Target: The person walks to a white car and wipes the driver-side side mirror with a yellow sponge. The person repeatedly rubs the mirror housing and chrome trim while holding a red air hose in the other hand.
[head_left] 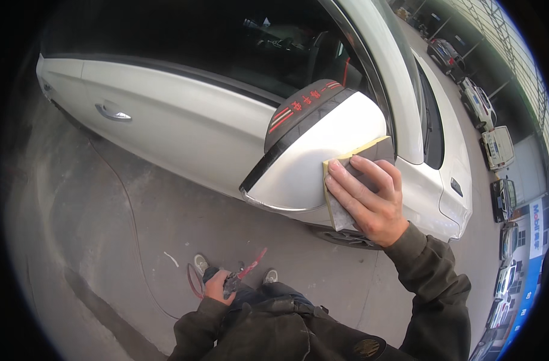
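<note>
My right hand presses a folded sanding sponge, yellow foam with a grey face, against the white side mirror of a car. Its fingers lie over the pad, near the mirror's rounded outer end. A dark cover with red markings wraps the mirror's other side. Low by my legs, my left hand is closed round a dark air tool. A reddish tube sticks out from that tool; its exact kind is unclear.
The white car door with its chrome handle runs along the left. A thin hose trails over the grey floor toward my left hand. My shoes stand below the mirror. Several parked vehicles line the far right.
</note>
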Demonstrator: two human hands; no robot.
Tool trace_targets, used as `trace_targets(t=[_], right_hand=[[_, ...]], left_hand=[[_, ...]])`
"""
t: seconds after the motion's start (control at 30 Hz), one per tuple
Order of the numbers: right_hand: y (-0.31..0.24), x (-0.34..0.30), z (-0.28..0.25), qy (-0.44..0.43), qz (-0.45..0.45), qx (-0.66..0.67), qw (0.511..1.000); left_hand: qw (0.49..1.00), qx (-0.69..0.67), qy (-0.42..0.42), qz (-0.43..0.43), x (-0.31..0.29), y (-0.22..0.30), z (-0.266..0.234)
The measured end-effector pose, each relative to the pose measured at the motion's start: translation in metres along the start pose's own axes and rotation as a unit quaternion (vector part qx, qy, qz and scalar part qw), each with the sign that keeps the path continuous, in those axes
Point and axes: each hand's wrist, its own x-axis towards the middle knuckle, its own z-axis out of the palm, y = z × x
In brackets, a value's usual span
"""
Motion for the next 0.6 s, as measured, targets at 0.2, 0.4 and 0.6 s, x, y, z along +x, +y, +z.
trace_targets(t=[0.2,0.4,0.6], right_hand=[[0.020,0.025,-0.034,0.054,-0.012,0.121,0.991],[0.057,-0.012,-0.029,0.116,0.172,0.300,0.931],[0.056,-0.004,-0.017,0.005,0.103,0.308,0.946]], left_hand=[[0.988,-0.071,-0.059,-0.126,-0.057,0.048,0.082],[0.987,-0.127,-0.087,-0.050,-0.064,0.062,0.113],[0.994,-0.103,-0.023,-0.035,-0.078,0.067,0.109]])
